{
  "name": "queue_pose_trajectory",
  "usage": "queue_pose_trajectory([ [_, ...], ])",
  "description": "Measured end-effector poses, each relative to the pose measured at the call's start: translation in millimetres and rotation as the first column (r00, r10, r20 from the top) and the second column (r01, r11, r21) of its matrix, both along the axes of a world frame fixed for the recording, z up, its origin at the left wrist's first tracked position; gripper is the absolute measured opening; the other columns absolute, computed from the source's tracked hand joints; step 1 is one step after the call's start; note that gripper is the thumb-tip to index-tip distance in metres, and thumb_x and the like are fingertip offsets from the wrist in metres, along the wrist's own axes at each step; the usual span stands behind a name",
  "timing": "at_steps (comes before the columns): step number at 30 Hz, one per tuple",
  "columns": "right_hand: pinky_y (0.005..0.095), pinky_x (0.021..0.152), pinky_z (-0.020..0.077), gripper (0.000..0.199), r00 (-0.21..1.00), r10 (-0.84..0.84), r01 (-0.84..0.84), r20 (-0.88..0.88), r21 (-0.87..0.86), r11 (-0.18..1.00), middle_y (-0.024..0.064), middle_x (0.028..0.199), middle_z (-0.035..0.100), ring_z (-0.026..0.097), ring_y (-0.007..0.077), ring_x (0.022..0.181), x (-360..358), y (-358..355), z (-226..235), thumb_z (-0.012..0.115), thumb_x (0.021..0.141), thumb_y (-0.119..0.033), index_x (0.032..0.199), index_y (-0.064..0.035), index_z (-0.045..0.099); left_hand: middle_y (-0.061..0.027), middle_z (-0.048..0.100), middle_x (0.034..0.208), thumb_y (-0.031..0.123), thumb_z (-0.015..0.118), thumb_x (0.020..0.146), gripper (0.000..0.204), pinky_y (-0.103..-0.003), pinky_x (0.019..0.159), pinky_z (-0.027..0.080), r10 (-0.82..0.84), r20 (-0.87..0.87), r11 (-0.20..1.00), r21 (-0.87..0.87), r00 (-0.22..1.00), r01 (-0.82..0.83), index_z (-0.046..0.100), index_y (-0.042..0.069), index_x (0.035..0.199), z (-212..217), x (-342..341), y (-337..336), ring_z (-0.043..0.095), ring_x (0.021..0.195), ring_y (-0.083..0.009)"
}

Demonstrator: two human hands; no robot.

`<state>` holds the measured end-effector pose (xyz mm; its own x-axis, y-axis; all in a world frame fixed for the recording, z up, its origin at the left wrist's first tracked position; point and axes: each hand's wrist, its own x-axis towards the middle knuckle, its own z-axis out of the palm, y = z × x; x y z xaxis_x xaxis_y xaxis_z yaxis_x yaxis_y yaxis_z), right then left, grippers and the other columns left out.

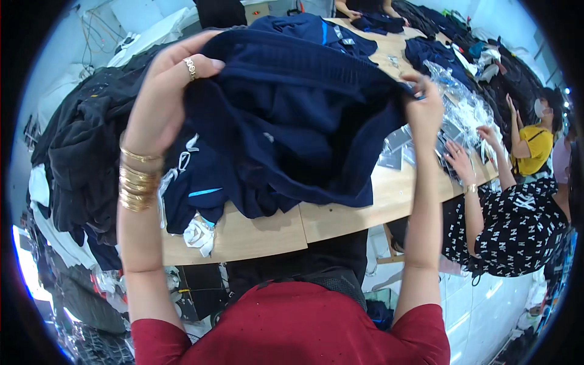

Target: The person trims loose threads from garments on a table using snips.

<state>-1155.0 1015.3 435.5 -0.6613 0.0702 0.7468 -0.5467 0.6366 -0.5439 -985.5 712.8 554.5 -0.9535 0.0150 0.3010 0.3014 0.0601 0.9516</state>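
I hold a navy blue garment (292,115) stretched open above a wooden table (340,219). My left hand (164,91), with a ring and several gold bangles on the wrist, grips its left edge. My right hand (423,106) grips its right edge. The garment hangs down between them and hides part of the table. Under it lies a heap of more navy clothes with light blue and white trim (194,188).
A big pile of black clothes (85,152) covers the table's left end. Clear plastic bags (462,115) lie at the right, where a person in a black patterned top (517,225) reaches in. Another person in yellow (532,146) stands behind. More navy clothes (438,55) lie farther back.
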Motion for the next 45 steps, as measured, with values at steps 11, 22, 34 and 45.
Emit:
queue_pose_trajectory([
  [11,0.0172,0.037,0.0199,0.02,0.756,0.354,-0.487,0.55,0.112,0.866,-0.0054,0.062,0.05,0.034,-0.0002,0.043,33,29,174,0.055,0.073,-0.003,0.092,-0.0056,0.062,0.008,0.056,0.074,0.009,0.05,0.079,0.032,-0.019,0.06,0.035,0.488,-0.209,0.562,-0.668,0.847,-0.488,0.062,0.001,0.107,51,43,-139,0.044,0.066,-0.0021],
  [22,0.0266,0.045,0.032,0.034,0.893,0.18,-0.259,0.413,0.143,0.955,0.002,0.059,0.048,0.044,0.0119,0.05,-34,-31,205,0.052,0.073,-0.014,0.103,-0.0037,0.063,-0.001,0.063,0.085,0.016,0.055,0.08,0.029,-0.025,0.056,0.046,0.375,-0.104,0.462,-0.84,0.921,-0.283,0.064,0.004,0.104,40,-35,-167,0.056,0.07,-0.008],
  [34,0.0262,0.072,0.0448,0.024,0.932,0.361,-0.311,-0.04,0.43,0.848,0.0058,0.078,0.062,0.058,0.0137,0.074,27,-25,133,0.062,0.073,-0.011,0.096,-0.0062,0.065,-0.0053,0.064,0.084,0.012,0.048,0.083,0.025,-0.028,0.074,0.047,0.255,-0.666,0.276,-0.645,0.702,-0.712,0.065,0.004,0.099,49,8,-202,0.059,0.08,-0.0136],
  [45,0.0363,0.071,0.0466,0.04,0.823,0.185,-0.366,0.538,0.252,0.896,0.0081,0.098,0.053,0.057,0.0289,0.089,125,-34,-152,0.071,0.067,-0.011,0.105,-0.0125,0.058,-0.0051,0.059,0.108,-0.002,0.06,0.069,0.029,-0.035,0.085,0.043,0.533,-0.409,0.346,-0.693,0.74,-0.632,0.064,0.01,0.096,-266,103,-76,0.054,0.099,-0.0254],
])
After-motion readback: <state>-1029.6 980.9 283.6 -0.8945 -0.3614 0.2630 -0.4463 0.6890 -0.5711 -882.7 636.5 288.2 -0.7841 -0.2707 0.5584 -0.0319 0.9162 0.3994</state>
